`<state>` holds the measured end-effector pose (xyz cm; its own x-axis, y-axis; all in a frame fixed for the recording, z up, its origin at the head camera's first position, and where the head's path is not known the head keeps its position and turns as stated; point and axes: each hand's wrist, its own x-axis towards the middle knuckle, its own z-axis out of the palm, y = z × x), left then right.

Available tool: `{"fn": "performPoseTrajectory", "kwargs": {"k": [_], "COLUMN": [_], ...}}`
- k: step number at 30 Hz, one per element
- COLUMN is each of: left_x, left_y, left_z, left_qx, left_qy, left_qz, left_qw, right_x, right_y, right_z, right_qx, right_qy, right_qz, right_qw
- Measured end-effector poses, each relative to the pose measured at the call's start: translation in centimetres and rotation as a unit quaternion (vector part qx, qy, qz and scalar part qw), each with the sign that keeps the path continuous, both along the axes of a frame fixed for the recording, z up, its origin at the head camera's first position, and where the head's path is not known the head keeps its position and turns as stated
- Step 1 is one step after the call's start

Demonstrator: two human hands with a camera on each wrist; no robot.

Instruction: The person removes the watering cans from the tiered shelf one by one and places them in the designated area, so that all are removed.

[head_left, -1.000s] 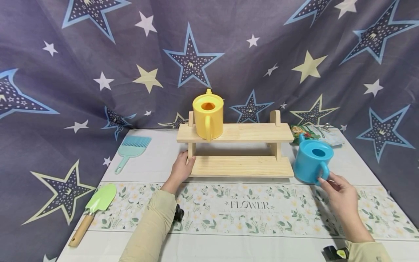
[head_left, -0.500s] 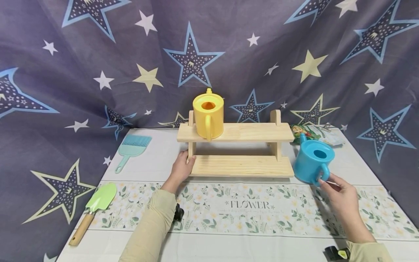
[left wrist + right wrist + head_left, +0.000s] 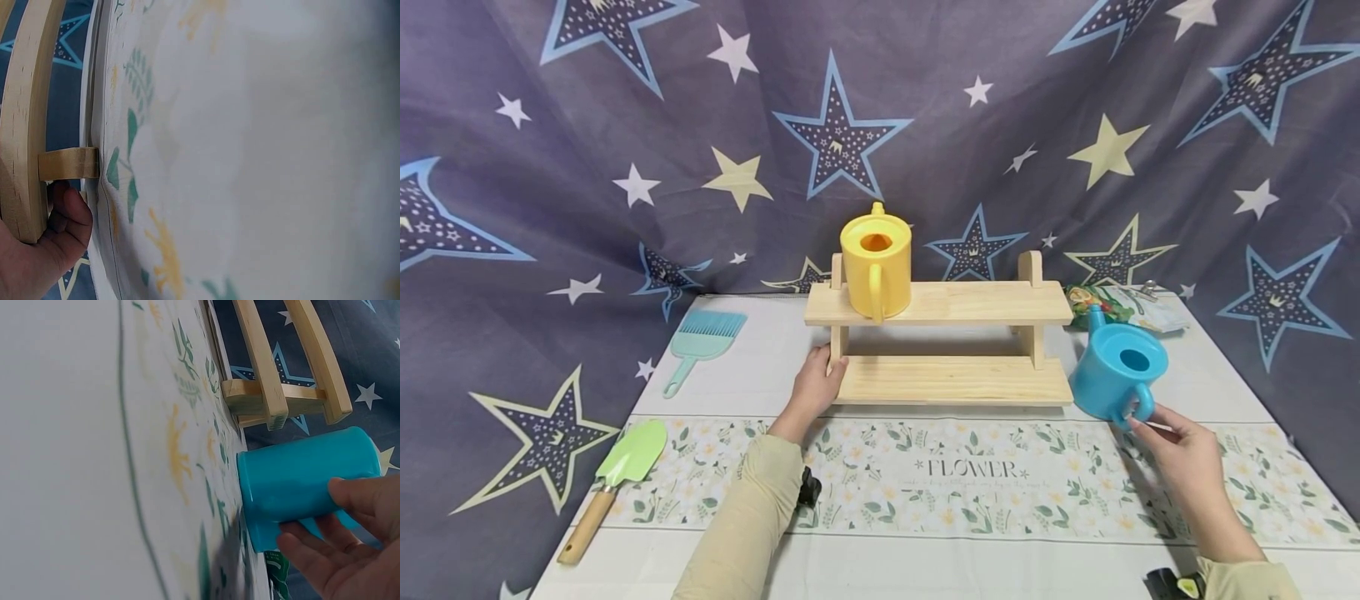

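Observation:
A yellow watering can stands upright on the upper board of the two-tier wooden shelf, towards its left end. My left hand grips the left end of the lower board, and its curled fingers show beside the wood in the left wrist view. To the right of the shelf is a blue watering can, its spout pointing away from me. My right hand pinches the lower part of its handle. In the right wrist view, the right hand's thumb and curled fingers are at the blue can.
A pale teal brush lies on the left of the table, and a green trowel with a wooden handle lies nearer me. Behind the blue can are printed packets. A flowered runner crosses the table; a star-patterned cloth hangs behind.
The blue watering can has turned and leaned slightly, its top shifting a little right and towards me. My right hand has moved slightly with it. My left hand and the shelf stay put.

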<state>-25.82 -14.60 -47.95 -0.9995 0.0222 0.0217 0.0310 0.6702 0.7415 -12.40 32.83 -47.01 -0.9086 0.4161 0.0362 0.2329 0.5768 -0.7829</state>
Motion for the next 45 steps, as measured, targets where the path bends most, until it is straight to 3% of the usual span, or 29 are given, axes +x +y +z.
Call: {"fn": "performPoseTrajectory", "kwargs": {"k": [14,22,33,38,45], "left_x": [0.0,0.0,0.0,0.0,0.1], "left_y": [0.1,0.0,-0.1,-0.1,-0.1], "left_z": [0.1,0.1,0.0,0.0,0.0], "left_qx": [-0.004,-0.006,-0.006,-0.005,-0.004], "left_qy": [0.01,0.012,0.017,0.014,0.018], "left_qz": [0.001,-0.003,-0.004,-0.003,-0.003], "left_qw": [0.9999,0.9999,0.9998,0.9999,0.9998], "right_x": [0.8,1.4,1.8,2.0,2.2], "right_y": [-0.2,-0.5,-1.2,-1.7,-2.6], "right_z": [0.1,0.7,2.3,3.0,4.1], "right_qx": [0.004,0.031,0.007,0.018,0.059], "right_qy": [0.026,0.041,0.089,0.13,0.203], "right_qz": [0.01,-0.031,-0.063,-0.08,-0.063], "right_qw": [0.9996,0.9982,0.994,0.9881,0.9755]}}
